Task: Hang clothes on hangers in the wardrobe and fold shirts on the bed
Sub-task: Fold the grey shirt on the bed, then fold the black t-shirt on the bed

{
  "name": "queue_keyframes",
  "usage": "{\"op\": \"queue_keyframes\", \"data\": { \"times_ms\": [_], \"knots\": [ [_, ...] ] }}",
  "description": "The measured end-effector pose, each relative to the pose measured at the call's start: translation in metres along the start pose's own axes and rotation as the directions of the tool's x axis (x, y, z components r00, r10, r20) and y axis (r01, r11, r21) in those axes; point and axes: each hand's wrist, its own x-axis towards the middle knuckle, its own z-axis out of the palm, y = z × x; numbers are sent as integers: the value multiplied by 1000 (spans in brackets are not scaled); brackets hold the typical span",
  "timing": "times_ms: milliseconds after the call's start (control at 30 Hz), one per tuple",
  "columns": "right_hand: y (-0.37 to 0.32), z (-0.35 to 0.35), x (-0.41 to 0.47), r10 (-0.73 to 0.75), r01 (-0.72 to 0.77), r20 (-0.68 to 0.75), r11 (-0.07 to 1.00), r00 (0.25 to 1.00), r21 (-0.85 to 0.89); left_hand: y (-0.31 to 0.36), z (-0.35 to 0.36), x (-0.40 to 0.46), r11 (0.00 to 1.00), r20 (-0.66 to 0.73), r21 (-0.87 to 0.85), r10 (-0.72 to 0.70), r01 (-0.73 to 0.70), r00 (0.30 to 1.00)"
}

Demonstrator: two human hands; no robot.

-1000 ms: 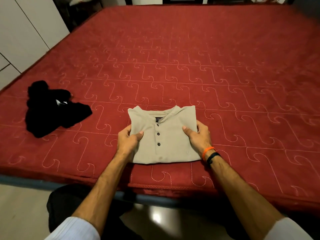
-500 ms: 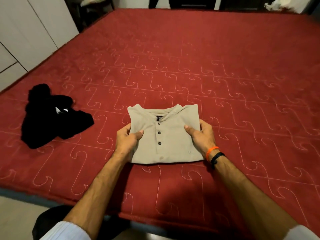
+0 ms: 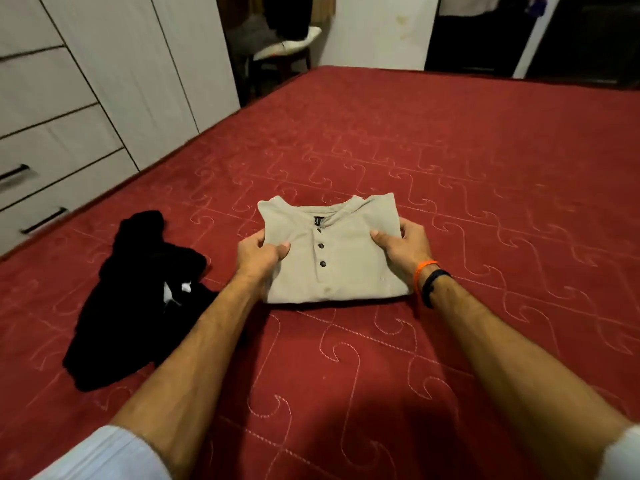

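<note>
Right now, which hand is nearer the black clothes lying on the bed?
The left hand. It grips the left edge of the folded beige henley shirt, the side facing the black clothes. The right hand grips the shirt's far edge, with the shirt between.

One folded beige shirt [image 3: 332, 251], three dark buttons on it, one black garment [image 3: 138, 299], two hands, left hand [image 3: 258, 254], right hand [image 3: 403, 247], two wristbands [image 3: 427, 275], one red bed [image 3: 450, 161], two drawer handles [image 3: 41, 220]
</note>
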Motion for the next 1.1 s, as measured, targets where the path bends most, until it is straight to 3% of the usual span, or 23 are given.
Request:
{"op": "queue_keyframes", "data": {
  "times_ms": [100,200,467,667,800,967,1100],
  "knots": [
    [-3,21,29,-23,22,-10,995,1000,-99,0,-7,35,998,-28,47,-31,33,999],
    [8,29,38,34,-46,-61,974,998,-222,-13,-13,50,986,-36,140,-91,95,995],
    [4,27,17,-18,-11,-94,952,995,-304,-18,-11,36,968,-133,245,-20,52,991],
    [-9,10,-38,-252,177,-72,830,965,-528,-1,-27,-16,865,-169,499,31,59,985],
    [-24,19,-83,-289,280,45,861,956,-425,10,-46,-54,831,-144,556,128,-27,981],
    [-40,57,-118,-245,287,159,893,956,-346,15,-86,-86,787,-132,612,198,-77,971],
    [-47,99,-138,-277,355,253,866,927,-352,13,-123,-100,753,-196,644,335,-136,922]
  ]
}}
